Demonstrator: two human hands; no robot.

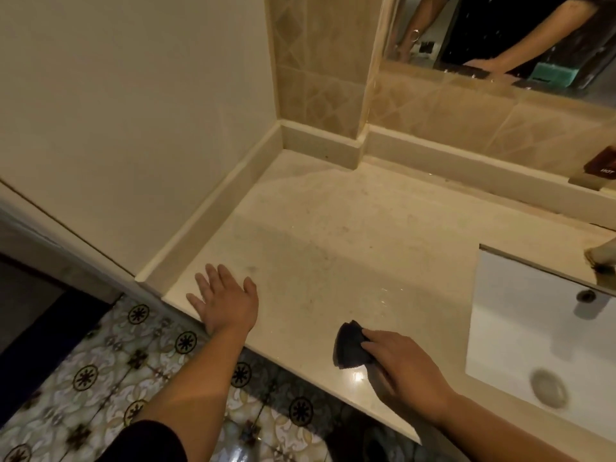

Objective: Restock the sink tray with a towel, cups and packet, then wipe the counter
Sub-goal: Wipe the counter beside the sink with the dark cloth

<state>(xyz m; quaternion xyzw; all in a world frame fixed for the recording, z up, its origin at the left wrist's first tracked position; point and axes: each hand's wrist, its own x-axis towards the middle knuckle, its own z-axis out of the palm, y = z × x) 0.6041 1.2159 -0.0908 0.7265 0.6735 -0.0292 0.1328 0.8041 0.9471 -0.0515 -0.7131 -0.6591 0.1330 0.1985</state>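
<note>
My right hand (405, 368) grasping dark cloth (350, 346), pressed on surface (333, 235) near front edge, left of sink (533, 328). My left hand (226, 300) released, flat at surface corner.

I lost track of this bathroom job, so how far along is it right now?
Restocking cannot be judged: the tray is out of view. Wiping is in hand: the right hand presses a dark cloth on the counter near its front edge, the left hand lying flat. Left: faint marks further back, towards the wall.
</note>
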